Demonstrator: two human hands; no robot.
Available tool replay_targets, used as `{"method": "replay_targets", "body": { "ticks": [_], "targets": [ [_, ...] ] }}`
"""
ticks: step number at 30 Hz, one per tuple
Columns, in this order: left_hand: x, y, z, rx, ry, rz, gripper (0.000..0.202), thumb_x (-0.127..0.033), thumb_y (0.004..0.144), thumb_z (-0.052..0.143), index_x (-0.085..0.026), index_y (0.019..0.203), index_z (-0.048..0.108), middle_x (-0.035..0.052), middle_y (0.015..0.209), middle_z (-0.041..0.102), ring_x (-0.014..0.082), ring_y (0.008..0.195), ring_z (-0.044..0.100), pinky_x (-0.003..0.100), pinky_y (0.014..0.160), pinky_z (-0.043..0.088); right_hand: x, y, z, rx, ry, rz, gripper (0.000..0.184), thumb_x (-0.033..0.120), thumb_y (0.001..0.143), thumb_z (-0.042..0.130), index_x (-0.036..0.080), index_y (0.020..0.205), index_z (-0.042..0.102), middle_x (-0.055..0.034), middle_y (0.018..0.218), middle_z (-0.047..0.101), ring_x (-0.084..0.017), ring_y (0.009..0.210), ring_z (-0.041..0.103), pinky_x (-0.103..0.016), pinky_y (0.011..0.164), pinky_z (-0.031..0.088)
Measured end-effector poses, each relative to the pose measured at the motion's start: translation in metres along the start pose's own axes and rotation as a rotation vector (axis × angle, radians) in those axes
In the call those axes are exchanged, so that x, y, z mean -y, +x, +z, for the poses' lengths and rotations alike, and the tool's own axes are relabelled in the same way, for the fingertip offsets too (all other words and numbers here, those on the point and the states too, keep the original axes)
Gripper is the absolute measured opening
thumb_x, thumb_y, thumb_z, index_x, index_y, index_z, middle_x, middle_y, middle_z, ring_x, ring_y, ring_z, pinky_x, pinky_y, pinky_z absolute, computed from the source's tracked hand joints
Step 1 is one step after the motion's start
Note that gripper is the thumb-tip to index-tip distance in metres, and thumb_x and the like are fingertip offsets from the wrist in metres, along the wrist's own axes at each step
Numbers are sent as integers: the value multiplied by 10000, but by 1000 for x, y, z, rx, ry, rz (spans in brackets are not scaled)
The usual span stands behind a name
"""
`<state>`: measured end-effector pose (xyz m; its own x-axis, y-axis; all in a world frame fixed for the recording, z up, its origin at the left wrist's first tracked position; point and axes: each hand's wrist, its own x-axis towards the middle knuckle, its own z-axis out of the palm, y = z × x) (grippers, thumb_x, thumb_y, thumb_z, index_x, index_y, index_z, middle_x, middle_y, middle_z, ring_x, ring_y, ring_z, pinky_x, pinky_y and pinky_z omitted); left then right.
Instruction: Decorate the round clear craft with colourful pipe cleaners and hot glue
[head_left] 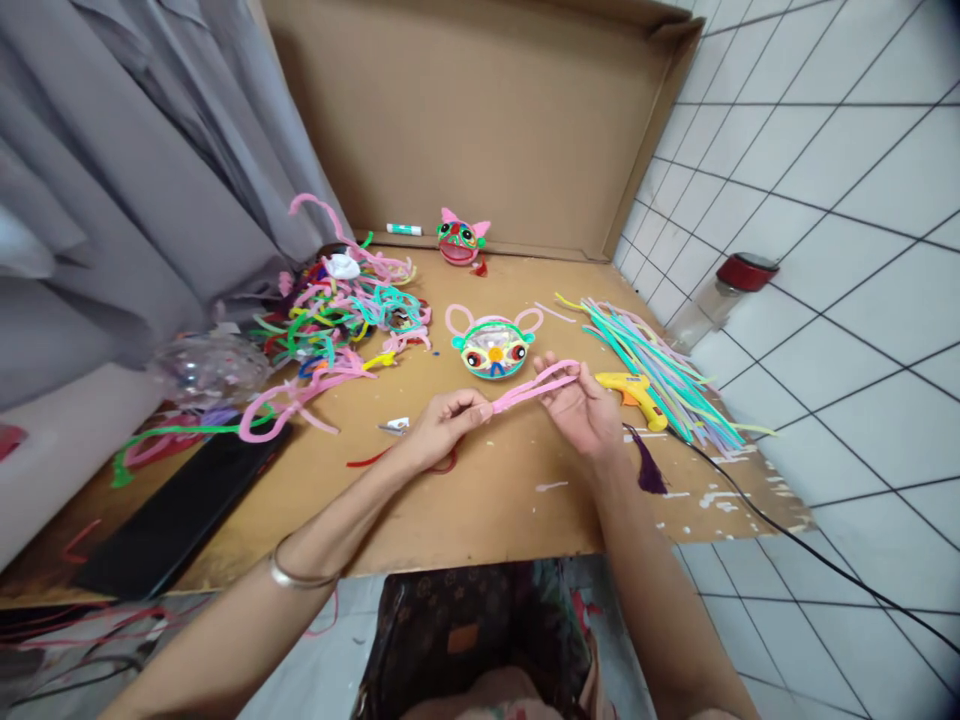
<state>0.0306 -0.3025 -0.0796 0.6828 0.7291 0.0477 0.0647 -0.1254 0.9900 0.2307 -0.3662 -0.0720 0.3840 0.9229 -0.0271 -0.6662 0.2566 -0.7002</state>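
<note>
A pink pipe cleaner (534, 388), bent back into a long narrow loop, stretches between my two hands above the table. My left hand (448, 428) pinches its joined end between thumb and fingers. At the looped end, my right hand (583, 408) is closed around the bend with thumb and fingertips. Just beyond them lies a round animal face (495, 352) with pink loop ears, green trim and big eyes. Scissors (394, 427) lie partly hidden behind my left hand, near a red strip (369, 460). A yellow glue gun (634, 398) rests right of my right hand.
A tangled heap of pipe cleaners (352, 310) covers the left side; straight ones (660, 370) lie at right. A second animal face (460, 240) and a glue stick (404, 230) sit by the cardboard (480, 120). A black phone-like slab (184, 515), purple tassel (648, 462) and jar (720, 300) are nearby.
</note>
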Motion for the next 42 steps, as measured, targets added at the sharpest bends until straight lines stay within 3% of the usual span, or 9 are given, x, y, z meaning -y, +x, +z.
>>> {"method": "replay_targets", "body": {
  "ticks": [8,14,21,26,29,32,36,39,42],
  "targets": [
    [-2,-1,-5,65,107,62,402,-533,777,598,-169,624,525,-29,573,416,90,535,358,209,485,278,-5,5,-13,-39,-100,33,293,304,875,599,232,644,434,59,566,423,-115,490,415,-240,465,372],
    [-4,0,-7,81,91,59,407,-548,770,601,-171,634,523,-30,568,404,94,544,353,215,497,275,-5,6,-15,-151,-37,94,272,227,860,539,215,617,417,49,547,439,-97,458,393,-216,411,305],
    [-4,1,-7,109,147,19,325,-467,776,565,-171,644,538,-36,560,402,88,528,338,216,494,261,-9,-1,-4,-258,-91,33,284,248,724,645,219,626,379,77,501,464,-64,410,435,-178,369,291],
    [-1,5,-12,54,121,10,248,-406,725,555,-176,643,514,-45,556,405,82,516,333,215,499,279,-18,0,-5,-197,-188,-92,339,308,700,738,243,734,406,105,507,494,-54,373,381,-172,372,275],
    [-3,6,-15,25,131,14,239,-394,718,550,-172,639,514,-46,557,409,80,522,348,215,516,299,-18,3,-7,-130,-252,-122,322,358,721,746,235,725,448,91,530,480,-71,438,424,-207,456,362],
    [-6,5,-17,34,141,15,241,-388,712,555,-166,627,516,-47,556,424,74,520,356,210,519,309,-14,0,-3,-122,-535,-271,225,419,791,663,220,761,562,25,660,573,-127,612,534,-278,619,437],
    [-8,4,-18,27,129,5,258,-394,720,575,-165,617,512,-45,554,437,75,521,384,203,510,328,-13,-16,9,-48,-1290,-678,182,331,902,522,235,949,670,-75,1005,679,-242,998,560,-417,894,365],
    [-7,4,-18,16,123,-16,276,-414,730,578,-164,629,520,-36,557,462,80,525,398,199,496,324,-21,-24,16,143,-1671,-824,220,303,940,483,247,1042,669,-95,1100,679,-276,1111,518,-458,958,277],
    [-7,4,-17,44,133,-23,291,-430,725,583,-160,628,529,-36,555,457,78,522,384,200,502,316,-33,-25,17,371,-1766,-819,254,333,971,448,224,1035,668,-100,1003,692,-244,1007,552,-411,912,310]
  ]
}}
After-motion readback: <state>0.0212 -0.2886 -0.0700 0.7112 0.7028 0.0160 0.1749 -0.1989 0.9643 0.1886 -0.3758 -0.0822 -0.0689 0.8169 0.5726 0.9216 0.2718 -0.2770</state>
